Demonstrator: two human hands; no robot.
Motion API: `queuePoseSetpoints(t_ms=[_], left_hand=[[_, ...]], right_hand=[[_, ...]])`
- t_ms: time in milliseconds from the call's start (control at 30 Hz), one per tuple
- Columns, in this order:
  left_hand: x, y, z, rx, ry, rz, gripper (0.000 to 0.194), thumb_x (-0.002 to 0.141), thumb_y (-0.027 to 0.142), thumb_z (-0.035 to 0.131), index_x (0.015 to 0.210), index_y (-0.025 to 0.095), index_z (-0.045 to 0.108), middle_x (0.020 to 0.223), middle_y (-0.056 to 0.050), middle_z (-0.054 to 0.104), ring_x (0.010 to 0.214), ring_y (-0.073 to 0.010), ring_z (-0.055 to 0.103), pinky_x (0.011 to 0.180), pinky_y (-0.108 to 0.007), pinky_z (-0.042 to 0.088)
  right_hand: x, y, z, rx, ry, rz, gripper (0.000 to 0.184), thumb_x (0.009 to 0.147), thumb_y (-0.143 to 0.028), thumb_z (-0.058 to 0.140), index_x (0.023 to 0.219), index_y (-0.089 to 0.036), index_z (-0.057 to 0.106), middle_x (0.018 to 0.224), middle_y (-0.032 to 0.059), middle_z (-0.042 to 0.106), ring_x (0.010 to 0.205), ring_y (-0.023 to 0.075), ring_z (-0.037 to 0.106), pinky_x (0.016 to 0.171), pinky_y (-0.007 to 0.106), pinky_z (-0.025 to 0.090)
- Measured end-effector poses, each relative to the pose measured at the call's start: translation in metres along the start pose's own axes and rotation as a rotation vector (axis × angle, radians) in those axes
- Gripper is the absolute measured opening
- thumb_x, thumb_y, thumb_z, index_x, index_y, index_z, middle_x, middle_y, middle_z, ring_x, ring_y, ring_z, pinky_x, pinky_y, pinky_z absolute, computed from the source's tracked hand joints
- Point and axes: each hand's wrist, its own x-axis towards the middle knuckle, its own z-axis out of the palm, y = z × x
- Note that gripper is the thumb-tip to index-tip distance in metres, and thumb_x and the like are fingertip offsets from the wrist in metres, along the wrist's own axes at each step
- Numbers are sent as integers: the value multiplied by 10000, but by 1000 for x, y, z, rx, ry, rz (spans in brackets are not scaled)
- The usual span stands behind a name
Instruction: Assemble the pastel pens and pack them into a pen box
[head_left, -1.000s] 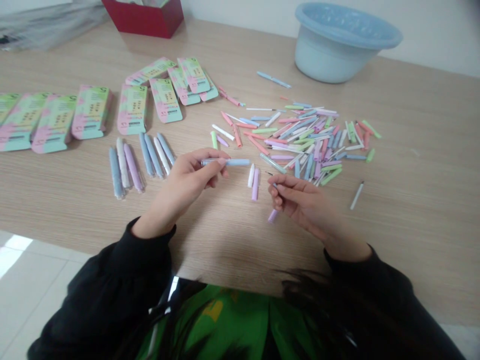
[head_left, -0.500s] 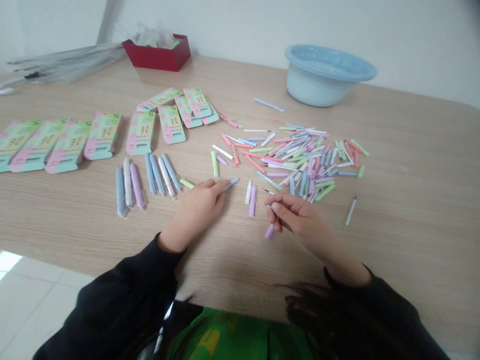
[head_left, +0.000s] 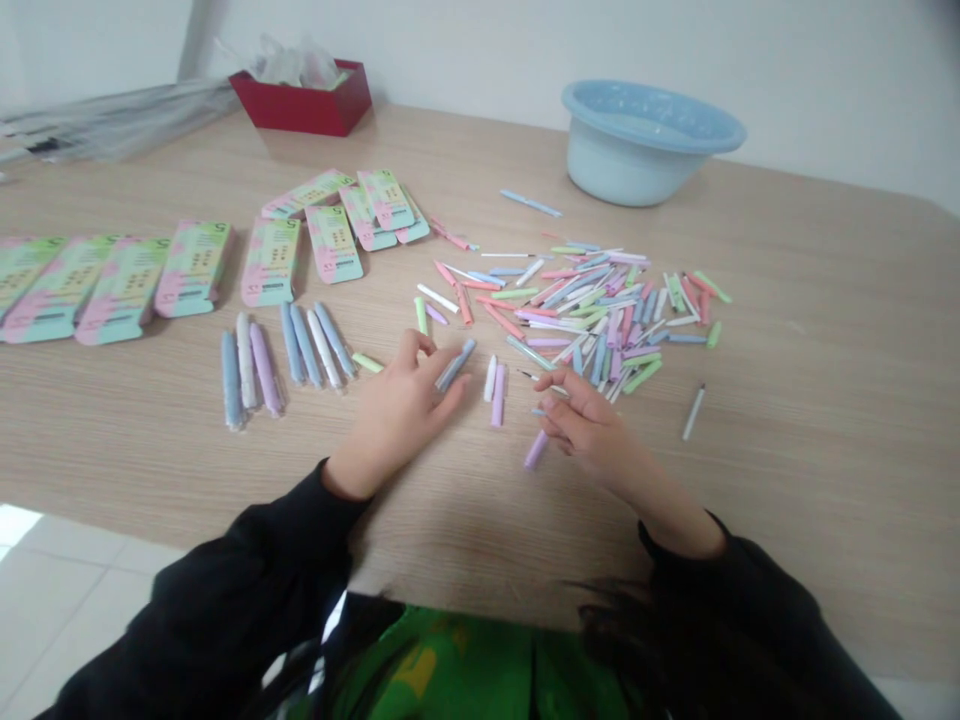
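My left hand (head_left: 405,408) rests on the table, thumb and fingers apart, around a short light-blue pen (head_left: 456,364) that lies beneath them. Closed in a pinch, my right hand (head_left: 583,415) holds a thin dark-tipped stick (head_left: 527,375), its far part hidden by the fingers. A small blue end (head_left: 538,411) also pokes out from that hand. Between the hands lie a white piece (head_left: 490,378) and a purple cap-like tube (head_left: 498,396). Another purple tube (head_left: 535,450) is just below my right fingers. A light-green piece (head_left: 367,363) lies left of my left hand.
A loose heap of coloured pen parts (head_left: 600,310) spreads beyond my hands. At left are wrapped pens (head_left: 262,368) and several pastel boxes (head_left: 191,270). Farther back stand a red box (head_left: 304,108) with plastic bags and a blue basin (head_left: 641,165). A white stick (head_left: 694,412) lies right.
My left hand has lowered the blue pen to the table and loosened its fingers. A light-green piece now shows beside it. The right hand keeps its grip. The head view has tilted up.
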Motion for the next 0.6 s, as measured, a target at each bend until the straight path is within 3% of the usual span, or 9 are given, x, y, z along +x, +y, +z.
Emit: queuePoseSetpoints(t_ms=[67, 133, 200, 333, 433, 533, 600], left_hand=[[-2, 7, 1, -260, 11, 64, 279, 970, 379, 599, 1080, 158, 730, 902, -58, 656, 723, -168, 606, 674, -287, 479], [-5, 17, 3, -495, -83, 118, 225, 945, 374, 651, 933, 165, 732, 699, 12, 618, 621, -131, 549, 612, -246, 431], [-9, 25, 6, -620, -182, 142, 202, 943, 356, 660, 890, 177, 738, 659, 28, 628, 600, -121, 540, 594, -236, 409], [-13, 33, 8, -749, -298, 177, 237, 999, 288, 566, 897, 175, 747, 794, -11, 729, 720, -139, 628, 705, -252, 469], [-15, 34, 7, -758, -322, 196, 248, 999, 275, 559, 862, 167, 735, 748, -8, 702, 683, -135, 610, 692, -252, 467], [-15, 35, 7, -695, -283, 220, 269, 993, 268, 557, 802, 154, 708, 692, -5, 646, 656, -132, 568, 662, -251, 439], [-16, 35, 6, -677, -250, 223, 268, 988, 244, 554, 770, 150, 678, 669, 7, 604, 637, -122, 536, 635, -242, 413]], right_hand=[[0, -1, 2, 7, 0, -1, 201, 951, -398, 537, 1053, -241, 465, 569, -121, 313, 479, 96, 248, 471, 242, 184], [-2, -2, 5, 9, -29, -3, 196, 961, -408, 538, 1052, -247, 472, 574, -117, 310, 479, 96, 240, 464, 236, 179], [-5, -2, 9, 1, -61, -13, 184, 984, -416, 521, 1064, -255, 485, 587, -107, 319, 481, 99, 250, 460, 232, 195], [-11, 0, 18, -37, -43, -70, 218, 1022, -472, 478, 1071, -264, 519, 613, -87, 315, 501, 113, 286, 472, 244, 259], [-14, 0, 25, -11, -7, -82, 378, 1012, -610, 417, 1066, -258, 541, 604, -82, 298, 491, 112, 253, 460, 259, 213], [-13, -4, 28, 142, -24, -6, 521, 979, -721, 314, 1115, -255, 504, 571, -103, 268, 459, 100, 166, 444, 254, 135], [-12, -8, 26, 272, -73, 89, 447, 971, -683, 342, 1124, -274, 439, 560, -122, 285, 437, 87, 126, 432, 230, 113]])
